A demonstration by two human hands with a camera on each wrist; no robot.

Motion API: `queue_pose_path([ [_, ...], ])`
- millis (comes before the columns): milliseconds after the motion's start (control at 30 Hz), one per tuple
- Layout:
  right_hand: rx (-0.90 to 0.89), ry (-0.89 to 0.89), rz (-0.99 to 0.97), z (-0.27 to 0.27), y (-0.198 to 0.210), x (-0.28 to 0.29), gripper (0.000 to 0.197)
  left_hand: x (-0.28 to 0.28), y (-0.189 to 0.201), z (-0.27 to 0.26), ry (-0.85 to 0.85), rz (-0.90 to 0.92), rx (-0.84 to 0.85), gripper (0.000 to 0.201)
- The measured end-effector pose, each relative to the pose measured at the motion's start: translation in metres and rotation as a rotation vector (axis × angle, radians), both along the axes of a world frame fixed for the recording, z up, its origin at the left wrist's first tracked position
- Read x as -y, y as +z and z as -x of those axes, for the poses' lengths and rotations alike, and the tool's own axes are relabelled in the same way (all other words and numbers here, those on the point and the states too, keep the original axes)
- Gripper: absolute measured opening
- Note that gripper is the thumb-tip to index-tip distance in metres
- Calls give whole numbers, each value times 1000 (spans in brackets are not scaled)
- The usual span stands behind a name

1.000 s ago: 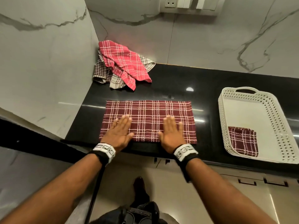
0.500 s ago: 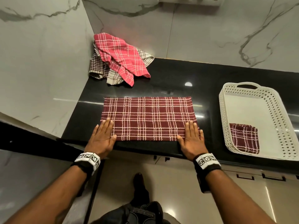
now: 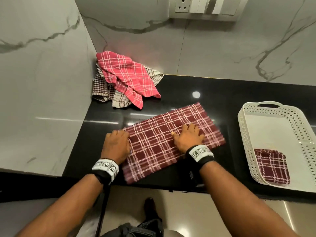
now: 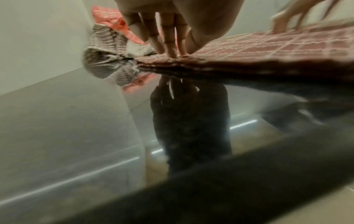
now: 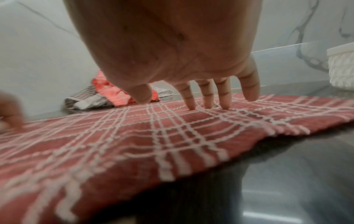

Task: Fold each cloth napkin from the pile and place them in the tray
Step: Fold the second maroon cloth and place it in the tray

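Observation:
A maroon plaid napkin point(image 3: 159, 142), folded into a long rectangle, lies slanted on the black counter point(image 3: 213, 96). Its near corner reaches the front edge. My left hand point(image 3: 119, 141) sits at the napkin's left corner, and in the left wrist view its straight fingertips point(image 4: 170, 53) press on the cloth's edge. My right hand point(image 3: 189, 134) lies on the napkin's right half with spread fingers point(image 5: 207, 103) pushing down on it. The pile point(image 3: 126, 79), a pink plaid cloth over brown-checked ones, sits in the back left corner. The white perforated tray point(image 3: 246, 139) at the right holds one folded maroon napkin point(image 3: 271, 165).
Marble walls close the counter at the left and the back, with a socket panel point(image 3: 203, 7) high on the back wall. The counter's front edge runs just under my wrists. Bare black counter lies between the slanted napkin and the tray.
The napkin lay square to the counter edge and now lies turned, its right end farther back. My right hand moved from the near right corner onto the cloth; my left stays at the left corner.

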State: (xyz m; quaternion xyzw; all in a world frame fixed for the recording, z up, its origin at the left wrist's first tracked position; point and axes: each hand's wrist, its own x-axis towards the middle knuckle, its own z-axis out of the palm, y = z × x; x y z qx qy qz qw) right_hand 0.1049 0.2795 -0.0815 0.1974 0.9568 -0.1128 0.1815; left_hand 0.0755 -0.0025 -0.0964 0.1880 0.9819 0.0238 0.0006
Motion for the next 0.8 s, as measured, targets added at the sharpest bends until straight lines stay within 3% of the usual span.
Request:
queue_pose_path([
  [200,18,59,34,91,-1,-28,77,-45,-16,-53,-410,-172,11,12],
  [300,75,86,60,103,0,-39,74,-65,-19,-66,-577,-194,71,24],
  [367,18,79,51,95,3,-41,70,-70,-17,-66,-619,-228,80,31],
  [500,-244,20,101,26,13,-26,56,-58,-16,-60,-553,-276,118,32],
  [667,-250,84,22,-107,-7,-19,29,-42,-28,-74,-523,-282,175,29],
  [800,-295,158,30,-191,-32,-41,43,-41,-34,-97,-510,-313,205,45],
])
